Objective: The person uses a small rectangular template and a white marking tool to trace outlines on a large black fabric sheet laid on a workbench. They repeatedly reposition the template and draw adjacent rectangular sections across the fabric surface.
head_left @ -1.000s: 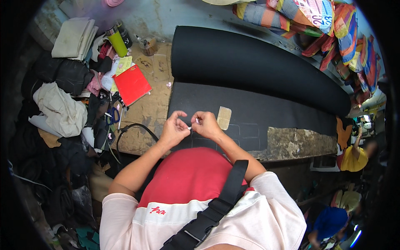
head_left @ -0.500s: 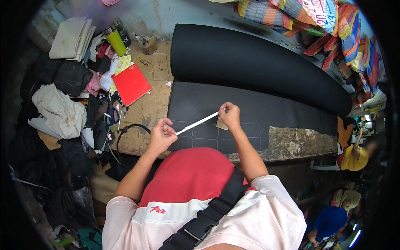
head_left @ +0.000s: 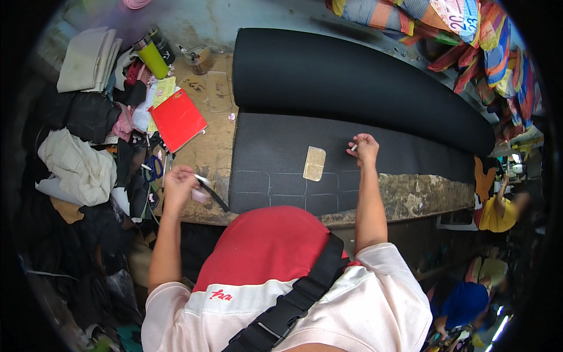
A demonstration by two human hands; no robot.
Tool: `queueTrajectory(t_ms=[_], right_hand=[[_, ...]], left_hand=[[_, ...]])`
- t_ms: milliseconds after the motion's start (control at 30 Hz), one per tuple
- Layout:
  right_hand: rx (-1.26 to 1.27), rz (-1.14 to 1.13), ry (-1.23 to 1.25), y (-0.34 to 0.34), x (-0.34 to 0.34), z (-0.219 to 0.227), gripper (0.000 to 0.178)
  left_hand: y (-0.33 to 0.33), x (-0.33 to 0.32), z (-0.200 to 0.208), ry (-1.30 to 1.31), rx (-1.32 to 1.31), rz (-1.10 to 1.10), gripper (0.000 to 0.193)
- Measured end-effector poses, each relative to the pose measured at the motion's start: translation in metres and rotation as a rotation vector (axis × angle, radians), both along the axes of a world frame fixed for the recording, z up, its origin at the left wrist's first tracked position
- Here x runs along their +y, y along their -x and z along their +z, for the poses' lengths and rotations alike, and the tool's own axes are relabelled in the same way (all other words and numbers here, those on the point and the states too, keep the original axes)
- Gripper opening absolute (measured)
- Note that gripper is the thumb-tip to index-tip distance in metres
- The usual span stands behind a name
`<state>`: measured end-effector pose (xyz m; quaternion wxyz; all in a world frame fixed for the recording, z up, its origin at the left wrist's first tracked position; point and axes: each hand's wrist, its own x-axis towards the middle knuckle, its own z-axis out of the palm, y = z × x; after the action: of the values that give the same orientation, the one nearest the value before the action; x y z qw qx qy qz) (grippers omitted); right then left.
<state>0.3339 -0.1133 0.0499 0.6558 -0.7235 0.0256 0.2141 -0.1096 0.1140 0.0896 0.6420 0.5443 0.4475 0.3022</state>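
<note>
My left hand (head_left: 178, 185), somewhat blurred, is closed at the bench's left part, with the end of a white strip (head_left: 200, 177) showing at its fingers. A black band (head_left: 214, 196) curves from beside that hand toward the bench edge. My right hand (head_left: 366, 149) is raised over the dark sheet, its fingers pinching a short white stick (head_left: 353, 148) that looks like chalk. To its left, a tan rectangular template (head_left: 315, 163) with rounded corners lies flat on the dark sheet material (head_left: 275, 141). Pale rounded outlines are drawn on the sheet around and below the template.
The sheet's thick roll (head_left: 352, 88) lies along the back. At left are a red notebook (head_left: 178, 120), a green bottle (head_left: 151, 57), blue-handled scissors (head_left: 155, 167) and piled cloth (head_left: 79, 167). Colourful bags (head_left: 463, 47) hang at upper right; a person in yellow (head_left: 497, 214) is beyond.
My hands have moved apart, left hand leftward and right hand rightward. The white strip no longer stretches between them. The template, partly covered before by my right hand, now shows fully.
</note>
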Motion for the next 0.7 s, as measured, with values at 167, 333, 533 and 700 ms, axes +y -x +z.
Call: queueTrajectory(t_ms=[167, 333, 533, 700], right_hand=[[0.168, 0.247, 0.119, 0.004, -0.015, 0.003, 0.022], [-0.344, 0.572, 1.018, 0.059, 0.000, -0.003, 0.058], [-0.602, 0.721, 1.021, 0.132, 0.027, -0.005, 0.076], [-0.801, 1.058, 0.735, 0.135, 0.079, -0.008, 0.058]], left_hand=[[0.020, 0.118, 0.001, -0.652, 0.317, 0.221, 0.009], [0.009, 0.238, 0.040, -1.139, 0.881, 0.324, 0.045], [-0.050, 0.202, 0.005, -1.238, 0.633, 0.037, 0.054], [-0.082, 0.074, -0.054, -0.996, 0.522, -0.281, 0.040]])
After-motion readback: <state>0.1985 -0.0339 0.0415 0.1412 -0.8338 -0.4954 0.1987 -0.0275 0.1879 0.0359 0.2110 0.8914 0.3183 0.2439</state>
